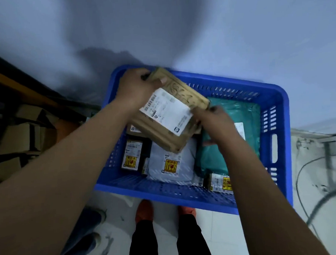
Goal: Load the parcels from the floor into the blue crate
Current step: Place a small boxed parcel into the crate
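Parcel [170, 111] | long axis diagonal, tilted over blue crate [276, 111]; both hands [136, 90] [215, 123] gripping its ends

One crate [276, 111] is holding six parcels at least: brown box [168, 117], green bag [237, 112], white bag [172, 161], three small dark boxes [132, 156]. Two hands [134, 90] are showing.

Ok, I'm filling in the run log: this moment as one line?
both hands: left hand, right hand hold brown box | over blue crate | above white mailer, teal mailer | not yet released
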A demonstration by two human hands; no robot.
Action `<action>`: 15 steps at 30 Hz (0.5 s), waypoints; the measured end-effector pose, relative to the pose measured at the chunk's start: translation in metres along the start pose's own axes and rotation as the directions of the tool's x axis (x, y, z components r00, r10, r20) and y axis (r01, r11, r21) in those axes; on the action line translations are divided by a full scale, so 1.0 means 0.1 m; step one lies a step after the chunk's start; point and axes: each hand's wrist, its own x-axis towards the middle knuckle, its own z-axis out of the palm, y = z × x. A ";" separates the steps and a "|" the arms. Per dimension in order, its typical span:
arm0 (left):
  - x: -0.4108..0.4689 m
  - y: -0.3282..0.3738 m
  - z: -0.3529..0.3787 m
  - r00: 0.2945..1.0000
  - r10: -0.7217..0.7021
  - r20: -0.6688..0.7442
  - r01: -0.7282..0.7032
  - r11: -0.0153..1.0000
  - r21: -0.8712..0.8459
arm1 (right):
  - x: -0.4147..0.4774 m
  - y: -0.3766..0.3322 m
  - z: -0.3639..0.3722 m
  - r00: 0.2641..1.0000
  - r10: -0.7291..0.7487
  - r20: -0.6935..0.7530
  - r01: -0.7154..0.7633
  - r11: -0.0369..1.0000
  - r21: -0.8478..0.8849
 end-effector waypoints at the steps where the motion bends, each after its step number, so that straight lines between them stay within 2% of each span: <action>1: -0.01 0.04 -0.01 0.991 0.080 0.109 -0.085 0.996 0.040 | 0.06 0.01 -0.01 0.995 -0.044 -0.087 0.049 0.997 0.055; 2: -0.03 0.06 0.00 0.965 0.123 0.233 -0.144 0.987 0.072 | 0.14 0.02 -0.01 0.989 -0.097 -0.107 0.105 0.992 0.074; 3: -0.07 0.08 0.04 0.929 0.146 0.341 -0.191 0.976 0.103 | 0.20 0.01 0.02 0.986 -0.160 -0.048 0.162 0.985 0.056; 4: -0.09 0.08 0.10 0.912 0.145 0.385 -0.222 0.961 0.163 | 0.22 0.00 0.07 0.973 -0.225 0.058 0.225 0.974 0.001; 5: -0.11 0.04 0.15 0.919 0.139 0.368 -0.242 0.938 0.248 | 0.23 0.00 0.14 0.954 -0.263 0.140 0.275 0.959 -0.068; 6: -0.12 -0.01 0.19 0.950 0.132 0.283 -0.232 0.905 0.357 | 0.24 -0.01 0.23 0.944 -0.285 0.168 0.307 0.944 -0.124; 7: -0.12 -0.10 0.22 0.986 0.103 0.133 -0.153 0.878 0.454 | 0.22 -0.02 0.31 0.937 -0.308 0.165 0.332 0.931 -0.150; 8: -0.16 -0.19 0.24 0.997 0.059 -0.041 -0.034 0.886 0.462 | 0.20 -0.02 0.39 0.939 -0.309 0.148 0.331 0.931 -0.157; 9: -0.25 -0.27 0.24 0.983 -0.030 -0.183 0.097 0.924 0.370 | 0.17 -0.01 0.44 0.944 -0.300 0.137 0.320 0.935 -0.153; 10: -0.35 -0.37 0.26 0.954 -0.159 -0.254 0.212 0.957 0.199 | 0.13 0.01 0.50 0.949 -0.283 0.142 0.303 0.942 -0.146; 12: -0.56 -0.56 0.26 0.910 -0.365 -0.198 0.344 0.929 -0.136 | -0.01 0.11 0.60 0.951 -0.281 0.129 0.298 0.944 -0.140; 13: -0.66 -0.64 0.23 0.914 -0.373 -0.158 0.343 0.920 -0.192 | -0.10 0.17 0.65 0.947 -0.308 0.090 0.319 0.934 -0.160; 15: -0.79 -0.77 0.05 0.943 -0.307 -0.129 0.289 0.947 -0.138 | -0.30 0.30 0.80 0.932 -0.361 0.042 0.363 0.919 -0.153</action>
